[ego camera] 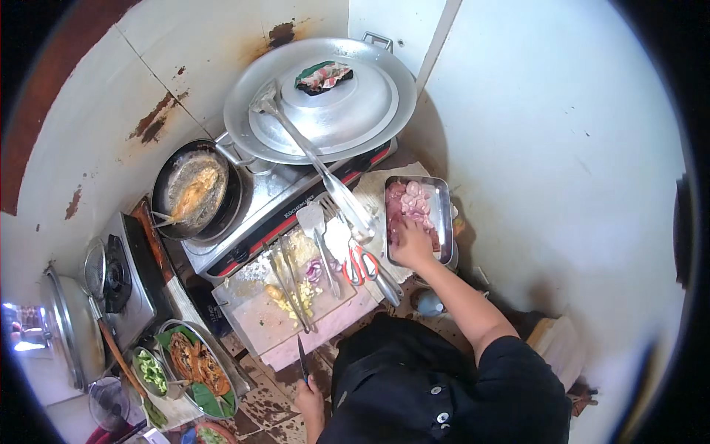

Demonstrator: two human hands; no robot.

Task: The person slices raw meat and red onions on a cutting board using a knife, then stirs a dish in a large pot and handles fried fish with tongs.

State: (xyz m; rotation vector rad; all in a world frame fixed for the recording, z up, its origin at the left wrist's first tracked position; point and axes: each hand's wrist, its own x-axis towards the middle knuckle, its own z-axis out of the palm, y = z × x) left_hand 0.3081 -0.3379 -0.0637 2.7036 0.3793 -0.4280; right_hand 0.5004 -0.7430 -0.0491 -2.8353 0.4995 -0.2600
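My left hand grips the handle of a kitchen knife, its blade pointing towards the cutting board. On the board lie metal tongs, chopped yellowish pieces and a cut red onion. My right hand reaches into a rectangular metal tray among sliced pinkish-red pieces, probably shallots or onions; its fingertips are partly hidden, so I cannot tell whether they grip any. Red-handled scissors and a metal spatula lie between board and tray.
Behind the board stands a gas stove with a frying pan holding a fish in oil. A large lidded metal pan carries a long ladle. To the left are another burner and an oval dish of cooked food.
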